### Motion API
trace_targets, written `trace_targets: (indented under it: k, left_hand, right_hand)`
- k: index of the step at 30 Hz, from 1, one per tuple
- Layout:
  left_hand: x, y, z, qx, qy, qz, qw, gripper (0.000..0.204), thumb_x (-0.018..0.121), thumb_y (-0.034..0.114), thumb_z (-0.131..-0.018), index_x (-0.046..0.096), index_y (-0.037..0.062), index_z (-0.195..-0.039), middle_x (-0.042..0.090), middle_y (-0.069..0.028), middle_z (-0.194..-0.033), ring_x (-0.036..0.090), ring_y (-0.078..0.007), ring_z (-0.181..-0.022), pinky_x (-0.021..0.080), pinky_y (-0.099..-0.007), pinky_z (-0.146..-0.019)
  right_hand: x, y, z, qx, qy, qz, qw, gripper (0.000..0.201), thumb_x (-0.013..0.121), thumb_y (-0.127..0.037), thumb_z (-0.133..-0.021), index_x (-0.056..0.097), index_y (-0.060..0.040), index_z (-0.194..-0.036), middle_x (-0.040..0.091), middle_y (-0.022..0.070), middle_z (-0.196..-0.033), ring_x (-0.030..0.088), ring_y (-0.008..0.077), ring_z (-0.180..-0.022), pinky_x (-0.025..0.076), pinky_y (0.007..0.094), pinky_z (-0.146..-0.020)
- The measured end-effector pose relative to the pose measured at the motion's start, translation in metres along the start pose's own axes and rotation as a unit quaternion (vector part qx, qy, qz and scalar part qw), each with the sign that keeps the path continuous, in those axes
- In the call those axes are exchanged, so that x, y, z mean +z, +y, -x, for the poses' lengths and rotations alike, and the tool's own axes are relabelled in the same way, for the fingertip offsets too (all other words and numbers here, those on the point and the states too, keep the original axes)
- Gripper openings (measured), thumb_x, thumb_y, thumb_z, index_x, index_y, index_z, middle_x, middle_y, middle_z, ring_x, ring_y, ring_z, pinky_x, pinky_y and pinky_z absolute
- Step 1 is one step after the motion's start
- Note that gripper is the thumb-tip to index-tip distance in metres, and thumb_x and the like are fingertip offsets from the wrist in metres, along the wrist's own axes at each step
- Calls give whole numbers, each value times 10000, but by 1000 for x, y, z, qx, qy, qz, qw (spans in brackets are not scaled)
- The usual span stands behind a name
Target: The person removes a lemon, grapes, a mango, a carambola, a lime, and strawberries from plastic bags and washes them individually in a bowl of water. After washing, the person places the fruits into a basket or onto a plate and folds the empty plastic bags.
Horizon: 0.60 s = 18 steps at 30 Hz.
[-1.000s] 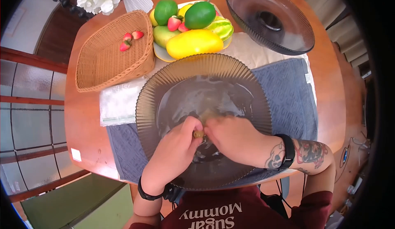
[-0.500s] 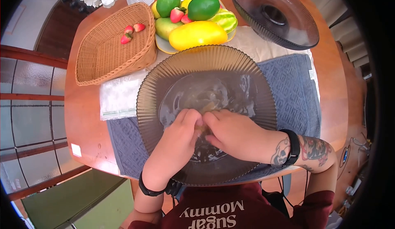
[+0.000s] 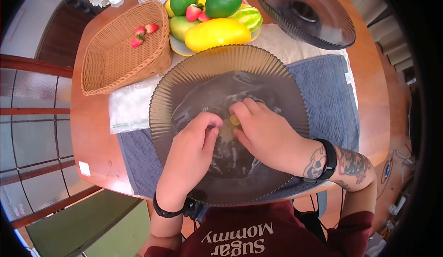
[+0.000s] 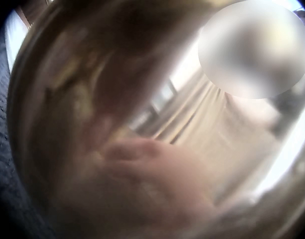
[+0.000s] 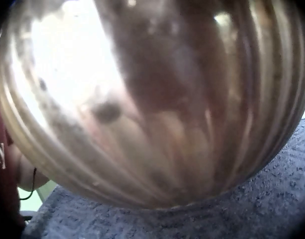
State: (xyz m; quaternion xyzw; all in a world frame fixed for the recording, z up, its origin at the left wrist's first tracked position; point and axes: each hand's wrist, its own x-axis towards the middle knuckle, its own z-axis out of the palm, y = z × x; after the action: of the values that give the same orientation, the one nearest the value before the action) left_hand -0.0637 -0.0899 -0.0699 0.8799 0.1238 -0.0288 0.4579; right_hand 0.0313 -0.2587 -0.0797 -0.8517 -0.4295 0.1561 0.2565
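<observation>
Both hands are in the large ribbed, smoky-glass bowl (image 3: pixel 180 79), which has water in it. My right hand (image 3: pixel 267 125) pinches a small round yellow-green piece (image 3: pixel 235 120) between curled fingers and thumb. To its left is my left hand (image 3: pixel 194 141), thumb and forefinger loosely bent with no thing showing between them; its other fingers are hidden. A yellowish blur shows in the water between the hands. Both wrist views look through the bowl's wall (image 5: pixel 232 149), where the hands are only blurred shapes.
Behind the bowl is a plate of fruit (image 3: pixel 217 34). A wicker basket (image 3: pixel 108 63) with several strawberries stands at the left, a second glass bowl (image 3: pixel 323 26) at the back right. Under the bowl lies a blue towel (image 3: pixel 327 86); a clear plastic bag (image 3: pixel 129 114) lies left.
The hands have drawn apart and moved a little farther from the body. The small yellow-green piece, earlier between both hands, now shows in my right hand's fingers.
</observation>
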Motion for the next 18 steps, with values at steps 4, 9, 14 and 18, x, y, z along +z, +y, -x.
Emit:
trace_targets:
  k: [4,9,14,18]
  left_hand:
    - [2,-2,4,-2,-42,-31,999,124,600,37,-927,587,14,-1048,678,-151,-926,675,-283,-837,515,-352,-743]
    - [2,2,4,-17,-70,-48,996,106,598,55,-922,585,18,-1020,684,-156,-887,668,-331,-832,511,-376,-732]
    - [1,-3,4,-8,-66,-101,993,92,594,79,-918,582,31,-995,673,-167,-881,655,-370,-843,506,-406,-727]
    - [1,1,4,3,-44,-74,996,97,589,75,-918,580,34,-1005,669,-165,-867,653,-372,-838,505,-410,-726]
  right_hand:
    - [-4,3,-3,-25,-91,-42,995,285,613,-56,-835,506,8,-1091,555,185,-1045,598,370,-991,536,436,-791]
    - [6,1,-1,7,-13,-24,1000,355,597,-16,-868,499,-10,-1210,526,169,-1116,566,383,-1019,501,436,-849]
    - [8,8,-2,-119,-95,-103,983,375,546,31,-818,489,49,-1188,511,235,-1170,553,407,-1083,494,444,-892]
    - [-5,-2,-5,19,-57,-180,982,294,574,-28,-862,507,46,-1139,570,260,-1113,607,413,-1024,505,469,-860]
